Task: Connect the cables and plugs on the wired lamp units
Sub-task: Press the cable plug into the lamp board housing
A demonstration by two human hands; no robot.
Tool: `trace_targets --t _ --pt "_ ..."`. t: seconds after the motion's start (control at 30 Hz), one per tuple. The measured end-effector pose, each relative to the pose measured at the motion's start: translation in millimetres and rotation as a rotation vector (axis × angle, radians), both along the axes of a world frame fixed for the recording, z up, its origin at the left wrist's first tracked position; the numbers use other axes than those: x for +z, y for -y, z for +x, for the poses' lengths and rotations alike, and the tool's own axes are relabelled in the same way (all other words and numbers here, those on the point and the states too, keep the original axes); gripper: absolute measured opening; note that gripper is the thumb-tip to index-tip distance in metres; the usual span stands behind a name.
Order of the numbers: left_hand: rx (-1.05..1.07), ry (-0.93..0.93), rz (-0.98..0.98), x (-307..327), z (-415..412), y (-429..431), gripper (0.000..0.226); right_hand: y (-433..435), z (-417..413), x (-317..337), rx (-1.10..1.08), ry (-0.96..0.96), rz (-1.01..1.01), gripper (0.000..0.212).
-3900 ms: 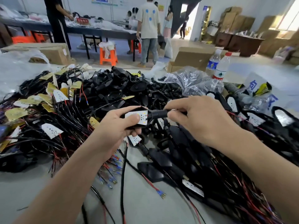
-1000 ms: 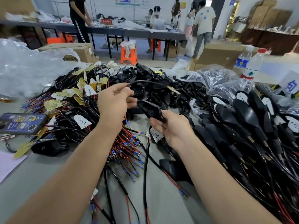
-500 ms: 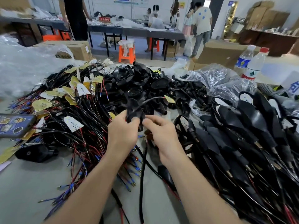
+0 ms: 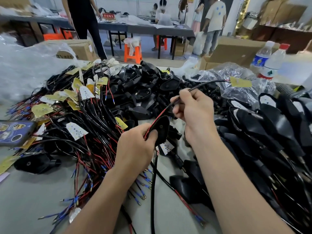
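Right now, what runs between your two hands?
In the head view, a red-and-black cable spans from the left hand, which also holds a black lamp housing, up to the right hand pinching it.

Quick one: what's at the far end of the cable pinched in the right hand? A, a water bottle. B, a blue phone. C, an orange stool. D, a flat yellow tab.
D: the cable pinched by the right hand runs up and right to a flat yellow tab; the left hand grips a lamp shell.

Matt black plastic lamp housing (image 4: 162, 130), glossy rubbery cable (image 4: 199, 86), crinkled shiny plastic bags (image 4: 236, 92)
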State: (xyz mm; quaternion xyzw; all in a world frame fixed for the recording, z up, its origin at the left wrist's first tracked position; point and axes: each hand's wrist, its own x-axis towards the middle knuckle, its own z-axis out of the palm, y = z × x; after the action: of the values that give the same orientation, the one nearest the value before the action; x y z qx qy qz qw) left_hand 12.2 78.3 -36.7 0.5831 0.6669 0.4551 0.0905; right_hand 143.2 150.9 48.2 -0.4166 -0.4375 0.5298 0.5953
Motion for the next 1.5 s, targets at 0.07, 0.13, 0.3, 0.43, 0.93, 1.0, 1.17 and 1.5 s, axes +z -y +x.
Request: trace_targets --t 0.07,0.13,0.3,0.43,0.93,1.0,1.17,1.5 --pt "-0.014 0.057 -0.001 1 0 0 0.026 -6 4 2 -0.027 -0.003 0.008 0.022" --pt "-0.027 0.086 -0.036 3 3 2 0.036 -6 5 -1 -0.003 0.031 0.004 0.020" --pt "0.040 -0.057 -0.074 3 3 5 0.035 11 0 -20 0.280 0.370 0.057 0.014" --pt "0.058 -0.112 -0.082 6 1 9 0.038 11 2 -21 0.212 0.267 0.007 0.016" --pt "-0.149 0.859 -0.034 22 2 8 0.031 24 3 -25 0.124 0.491 0.325 0.020" --pt "-0.194 0.952 -0.056 23 0 5 0.040 23 2 -30 0.055 0.542 0.360 0.018" --pt "-0.102 0.777 -0.087 17 -5 3 0.021 23 5 -32 -0.045 0.428 0.337 0.017" --pt "-0.219 0.968 -0.129 17 2 7 0.021 29 3 -37 0.020 0.152 0.174 0.004"
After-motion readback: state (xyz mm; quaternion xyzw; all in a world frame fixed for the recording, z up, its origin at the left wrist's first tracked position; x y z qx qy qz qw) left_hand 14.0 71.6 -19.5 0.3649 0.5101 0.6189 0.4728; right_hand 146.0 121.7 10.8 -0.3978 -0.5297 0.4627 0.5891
